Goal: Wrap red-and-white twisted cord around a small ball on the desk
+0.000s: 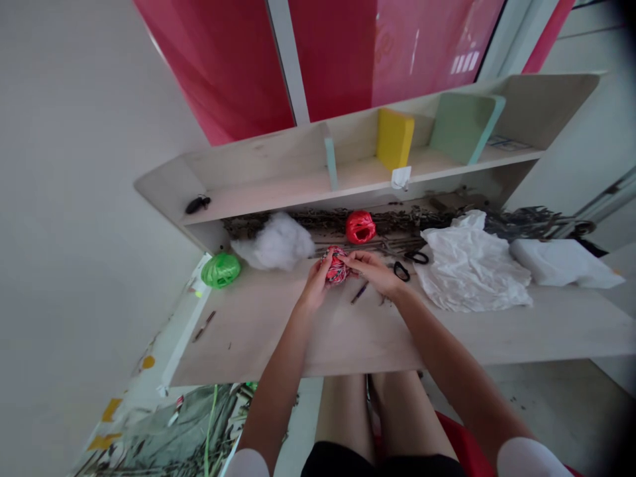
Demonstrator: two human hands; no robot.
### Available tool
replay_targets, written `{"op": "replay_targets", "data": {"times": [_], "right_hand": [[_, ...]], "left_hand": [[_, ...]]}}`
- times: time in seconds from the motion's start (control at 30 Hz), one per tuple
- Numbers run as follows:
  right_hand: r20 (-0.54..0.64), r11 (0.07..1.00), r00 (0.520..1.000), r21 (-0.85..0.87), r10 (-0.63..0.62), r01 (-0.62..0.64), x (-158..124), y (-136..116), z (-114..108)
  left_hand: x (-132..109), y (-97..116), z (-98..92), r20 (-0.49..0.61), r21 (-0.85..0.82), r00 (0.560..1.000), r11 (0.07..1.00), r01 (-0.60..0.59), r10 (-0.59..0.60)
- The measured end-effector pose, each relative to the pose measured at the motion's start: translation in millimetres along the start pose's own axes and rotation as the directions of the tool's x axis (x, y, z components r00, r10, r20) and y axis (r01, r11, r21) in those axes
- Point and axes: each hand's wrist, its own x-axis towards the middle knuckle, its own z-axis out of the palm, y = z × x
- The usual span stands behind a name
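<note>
Left to right along the worktop [450,334]: a green raffia ball [220,270], a wad of white fibre filling [272,242], then the person's left hand [316,281] and right hand [371,273], the fingers of both part-closed around a round red-patterned twine ball [336,266], with a red raffia ball [360,227] just behind, black-handled scissors [401,270] beside the right hand and a crumpled white plastic sheet [470,265] beyond. The twine ball sits between the hands, showing no long axis, both touching it, neither clearly nearer. No brand, label or writing is legible.
</note>
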Motion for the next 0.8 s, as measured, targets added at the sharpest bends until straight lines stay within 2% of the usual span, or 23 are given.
{"op": "replay_targets", "data": {"times": [0.17,0.43,0.57,0.67,0.8], "right_hand": [[-0.011,0.996,0.998,0.073,0.060,-0.059,-1,1,-2],[-0.059,0.992,0.998,0.121,0.033,-0.026,-2,-1,-3],[-0.056,0.993,0.998,0.116,0.029,-0.022,-2,-1,-3],[-0.059,0.994,0.998,0.104,0.032,-0.025,-3,-1,-3],[-0.063,0.998,0.997,0.047,0.042,-0.039,-2,0,-3]], "left_hand": [[2,0,-6.1,0.006,0.046,0.999,0.998,-0.036,0.036],[-1,-8,-3.8,0.060,0.188,0.998,0.982,-0.030,0.018],[-1,-7,-3.2,0.021,0.218,0.995,0.971,-0.102,0.100],[1,-4,-4.7,-0.017,0.170,0.993,0.979,-0.114,0.118],[0,5,-5.2,0.019,0.015,1.000,1.000,-0.025,0.024]]}}
